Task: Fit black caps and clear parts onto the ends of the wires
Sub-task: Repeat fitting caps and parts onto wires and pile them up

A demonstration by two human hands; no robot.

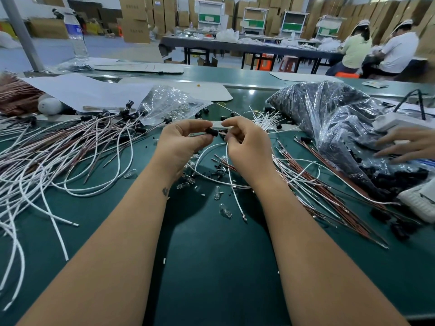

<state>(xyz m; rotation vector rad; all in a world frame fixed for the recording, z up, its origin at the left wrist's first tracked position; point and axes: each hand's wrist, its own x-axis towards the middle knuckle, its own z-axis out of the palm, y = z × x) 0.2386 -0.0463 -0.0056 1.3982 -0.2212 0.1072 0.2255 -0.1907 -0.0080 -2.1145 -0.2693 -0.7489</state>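
Observation:
My left hand (182,141) pinches a small black cap (211,132) between thumb and fingers, above the green table. Close to its right, my right hand (246,142) pinches the end of a white wire (231,184) that hangs down and curls across the table. Cap and wire end nearly meet between my fingertips. Several clear bulb-like parts (224,210) and loose black caps (219,172) lie below my hands. A heap of white and red-brown wires with black caps fitted (70,142) covers the left side.
A bundle of bare red-brown and white wires (313,182) lies at the right. Plastic bags of black caps (334,114) and of clear parts (169,104) sit behind. Another person's hand (407,143) rests on the right bag. A white tray (421,201) sits far right.

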